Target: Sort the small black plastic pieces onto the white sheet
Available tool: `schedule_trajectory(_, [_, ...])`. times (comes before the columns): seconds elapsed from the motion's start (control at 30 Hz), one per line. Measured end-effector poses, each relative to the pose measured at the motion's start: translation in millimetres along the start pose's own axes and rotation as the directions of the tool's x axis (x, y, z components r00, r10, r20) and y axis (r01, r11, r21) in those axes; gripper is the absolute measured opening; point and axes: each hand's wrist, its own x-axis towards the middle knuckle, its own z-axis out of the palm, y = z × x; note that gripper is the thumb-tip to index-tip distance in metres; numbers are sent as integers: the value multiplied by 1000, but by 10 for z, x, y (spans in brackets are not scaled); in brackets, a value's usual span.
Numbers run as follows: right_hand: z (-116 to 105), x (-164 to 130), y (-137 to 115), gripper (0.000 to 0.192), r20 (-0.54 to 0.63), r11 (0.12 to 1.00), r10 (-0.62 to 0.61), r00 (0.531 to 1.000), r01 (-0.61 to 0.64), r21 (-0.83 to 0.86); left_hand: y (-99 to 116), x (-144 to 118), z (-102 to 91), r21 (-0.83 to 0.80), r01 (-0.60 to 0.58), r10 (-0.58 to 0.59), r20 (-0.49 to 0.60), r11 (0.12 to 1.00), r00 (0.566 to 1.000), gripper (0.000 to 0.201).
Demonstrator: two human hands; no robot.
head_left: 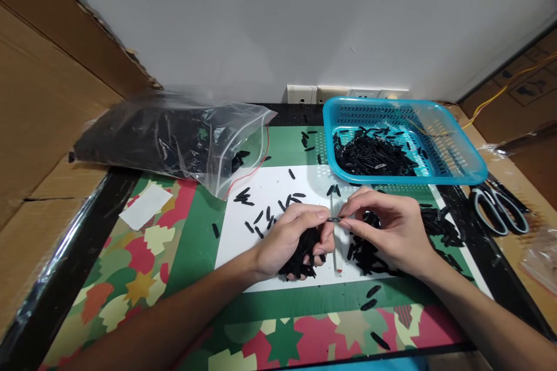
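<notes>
My left hand [296, 237] is closed, cupping a bunch of small slim black pieces [304, 255] in its palm and curled fingers. Between its thumb and forefinger it pinches one end of a single black piece [333, 219]. The thumb and forefinger of my right hand [383, 226] close on the other end of that same piece, so both hands meet over the white sheet [235, 249]. More loose black pieces [261, 217] are scattered on the sheet to the left. A pile of them [365, 252] lies under my right hand, partly hidden by it.
A blue plastic basket [456, 171] with many black pieces stands at the back right. A zip bag [174, 139] full of dark contents lies back left. Scissors [500, 211] rest at the right edge. A thin white strip [337, 255] lies between my hands. Cardboard [52, 69] borders the left.
</notes>
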Motion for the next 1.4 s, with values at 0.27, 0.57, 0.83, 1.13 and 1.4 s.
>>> schedule_trajectory(0.27, [4, -2, -13, 10, -10, 1000, 30, 1000, -30, -3, -2, 6, -4, -12, 6, -6, -13, 1000, 1000, 36])
schedule_trajectory(0.57, [-5, 11, -8, 6, 2, 998, 12, 1000, -12, -60, -8, 2, -9, 0, 2, -2, -25, 1000, 1000, 36])
schedule_trajectory(0.83, [-10, 11, -13, 8, 18, 996, 50, 999, -48, -73, -14, 7, -17, -9, 17, -17, -14, 1000, 1000, 37])
schedule_trajectory(1.13, [-14, -5, -26, 9, 17, 994, 83, 996, -82, -71, -17, 9, -15, 20, 14, -13, -35, 1000, 999, 38])
schedule_trajectory(1.4, [-6, 8, -42, 9, 20, 994, 74, 997, -72, -85, -17, 3, -15, 2, -5, 5, -16, 1000, 1000, 37])
